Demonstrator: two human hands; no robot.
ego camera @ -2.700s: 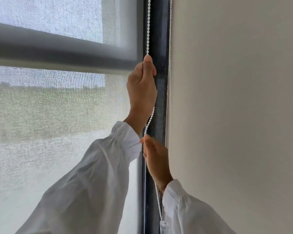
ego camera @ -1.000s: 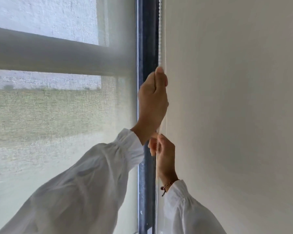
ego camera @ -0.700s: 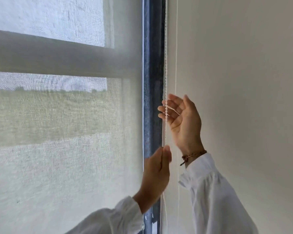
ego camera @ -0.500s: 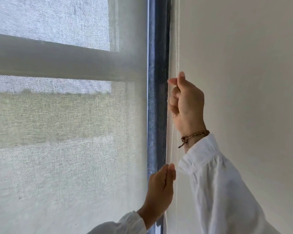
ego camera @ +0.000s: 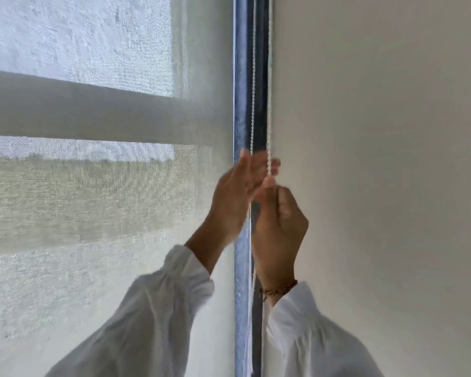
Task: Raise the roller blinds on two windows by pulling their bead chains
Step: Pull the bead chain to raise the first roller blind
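The person stands close to the window, both hands raised at the dark window frame [ego camera: 241,104] where the bead chain [ego camera: 253,77] hangs in two strands between the roller blind [ego camera: 93,200] and the wall [ego camera: 378,159]. The blind covers the glass down past the bottom of the view, so this window's raise looks unfinished.

The right hand [ego camera: 279,227] is closed in a fist, its fingers [ego camera: 284,210] clamped on the strand nearer the wall, which rises from the top of the fist toward 12 o'clock. The left hand [ego camera: 233,202] is blurred by motion; its fingers [ego camera: 256,170] are spread apart and reach up beside the strands without a settled grip, just at 11 o'clock from the right fist. The other strand runs down between the two hands and on toward 6 o'clock.

To do this pull well, the person should probably draw the gripped strand straight down along the frame, not outward, so the beads feed cleanly at the top. The free hand would best take the same strand just above the fist before the fist lets go, keeping tension even. Taking the other strand by mistake would lower the blind, so it is worth checking which one is under the fingers.

The chain touches the right fingers and lies just beside the left ones.
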